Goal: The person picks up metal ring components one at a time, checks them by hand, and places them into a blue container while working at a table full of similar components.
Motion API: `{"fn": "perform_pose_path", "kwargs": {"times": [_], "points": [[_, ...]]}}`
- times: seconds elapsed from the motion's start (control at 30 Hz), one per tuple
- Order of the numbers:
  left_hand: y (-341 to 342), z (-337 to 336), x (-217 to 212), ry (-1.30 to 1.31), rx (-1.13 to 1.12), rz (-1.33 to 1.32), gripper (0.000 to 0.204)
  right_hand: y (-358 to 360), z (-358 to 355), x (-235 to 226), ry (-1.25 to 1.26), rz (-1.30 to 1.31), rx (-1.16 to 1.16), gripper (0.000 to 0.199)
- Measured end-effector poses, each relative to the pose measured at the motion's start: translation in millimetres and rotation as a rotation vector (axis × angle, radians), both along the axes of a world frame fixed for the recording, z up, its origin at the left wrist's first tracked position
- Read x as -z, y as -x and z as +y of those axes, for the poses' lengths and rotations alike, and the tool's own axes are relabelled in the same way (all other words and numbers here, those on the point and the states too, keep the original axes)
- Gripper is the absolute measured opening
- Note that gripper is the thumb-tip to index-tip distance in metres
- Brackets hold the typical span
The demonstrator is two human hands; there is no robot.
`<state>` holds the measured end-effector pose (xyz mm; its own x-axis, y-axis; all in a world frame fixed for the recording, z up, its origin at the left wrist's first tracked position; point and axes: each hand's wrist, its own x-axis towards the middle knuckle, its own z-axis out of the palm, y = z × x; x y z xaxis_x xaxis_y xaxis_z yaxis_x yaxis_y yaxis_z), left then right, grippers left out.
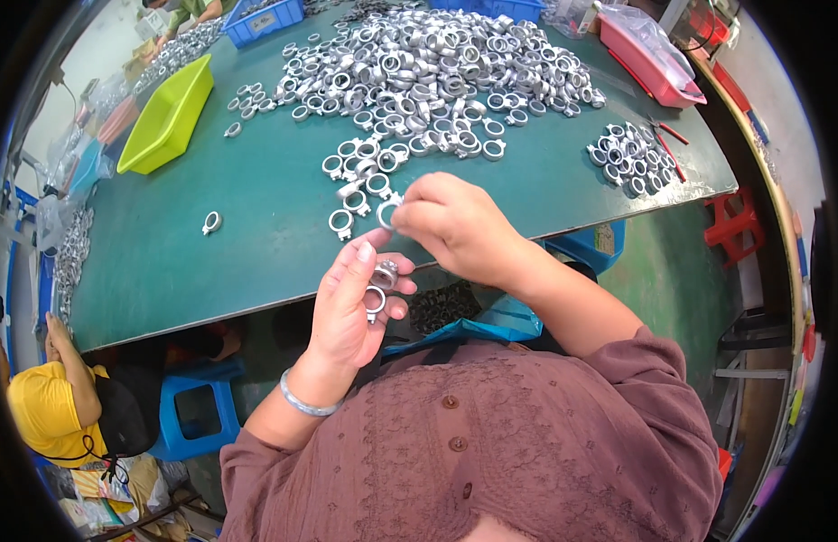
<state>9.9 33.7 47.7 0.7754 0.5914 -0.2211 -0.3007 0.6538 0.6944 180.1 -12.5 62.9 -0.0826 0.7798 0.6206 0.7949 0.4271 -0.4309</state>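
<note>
Small silver metal rings with a lug on one side cover much of the green table. My right hand pinches one metal ring between thumb and fingertips, just above the table's near edge. My left hand, palm turned up, cradles two more rings in its curled fingers. Its index fingertip reaches close to the ring in my right hand; whether they touch, I cannot tell. Several loose rings lie just beyond my hands, trailing from a large heap.
A smaller ring pile sits at the right beside red-handled pliers. One ring lies alone on the left. A yellow-green tray, a pink bin and blue bins stand around. A person in yellow sits at left.
</note>
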Motion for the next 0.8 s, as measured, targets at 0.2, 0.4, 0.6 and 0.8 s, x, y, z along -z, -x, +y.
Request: {"fn": "perform_pose_path", "kwargs": {"times": [0.2,0.4,0.6,0.8], "points": [[-4.3,-4.3,0.5,-0.089,0.008,0.068,0.022,7.9,-26.7,-2.1,-0.043,0.035,-0.051,0.013],[-4.2,-7.1,-0.4,-0.061,0.035,0.037,0.019,9.0,-39.9,1.6,0.22,0.734,-0.092,0.016],[-5.8,-9.9,0.5,-0.137,0.055,0.009,0.017,10.0,-37.0,8.8,0.34,1.057,-0.222,0.019],[-4.5,-10.6,12.2,-0.303,0.014,-0.014,0.015,12.1,-40.1,10.8,0.352,1.105,-0.244,0.016]]}}
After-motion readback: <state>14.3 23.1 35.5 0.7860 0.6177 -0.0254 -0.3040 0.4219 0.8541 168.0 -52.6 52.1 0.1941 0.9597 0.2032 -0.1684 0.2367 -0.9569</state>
